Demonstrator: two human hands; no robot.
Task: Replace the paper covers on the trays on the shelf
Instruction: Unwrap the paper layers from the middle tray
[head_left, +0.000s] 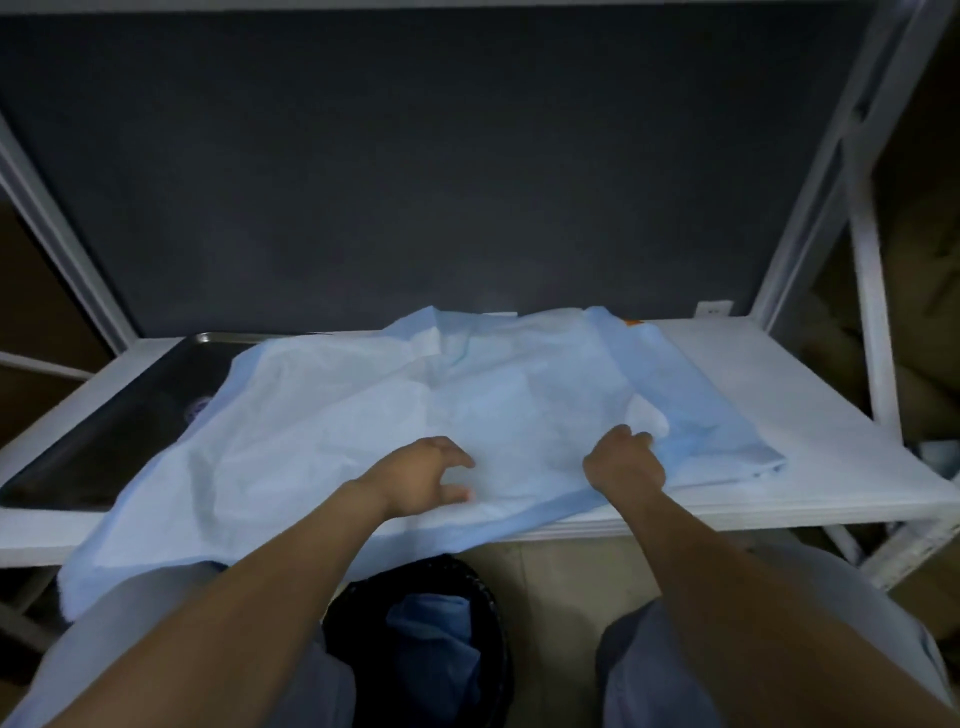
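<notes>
A large light-blue paper cover (332, 415) lies crumpled across the white shelf (779, 395), draped over a dark metal tray (130, 415) on the left and hanging over the shelf's front edge. My left hand (426, 480) hovers over the paper's middle with fingers apart, holding nothing. My right hand (623, 462) is closed, pinching a fold of the paper cover near its right side. A folded stack of blue paper (717, 415) lies under the sheet on the right.
A black bin (483, 597) with crumpled blue paper inside stands on the floor between my knees, below the shelf edge. White shelf posts (872, 322) rise at both sides. A dark back panel (415, 182) closes the rear.
</notes>
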